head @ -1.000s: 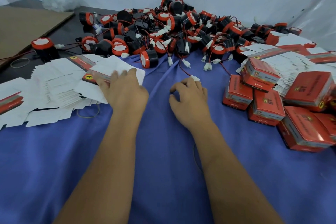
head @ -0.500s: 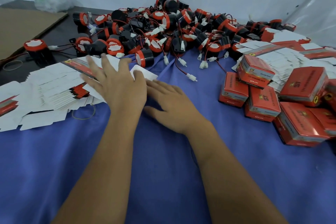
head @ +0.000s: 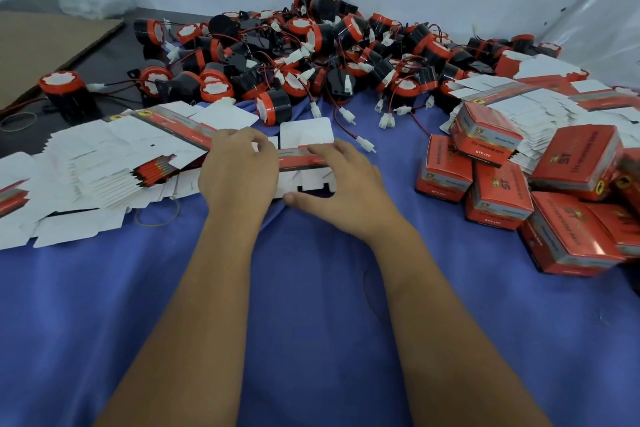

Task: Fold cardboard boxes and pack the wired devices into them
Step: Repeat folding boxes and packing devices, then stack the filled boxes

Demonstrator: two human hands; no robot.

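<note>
A flat, unfolded box blank point(head: 304, 135), white inside with a red printed strip, lies on the blue cloth in front of me. My left hand point(head: 239, 170) grips its left part with curled fingers. My right hand point(head: 339, 184) holds its right part, fingers over the red strip and thumb under the near edge. A pile of black-and-red wired devices point(head: 298, 59) with white plugs fills the back of the table. One device point(head: 273, 107) lies just beyond the blank.
A fanned stack of flat blanks point(head: 93, 163) spreads at the left. Several folded red boxes point(head: 519, 191) sit at the right, with more flat blanks point(head: 540, 114) behind them. Brown cardboard point(head: 41, 42) lies far left. A rubber band point(head: 156, 215) rests near the stack.
Both hands went from lying flat on the stack's edge to gripping one blank, which now sits pulled right, clear of the stack. The view shifted slightly.
</note>
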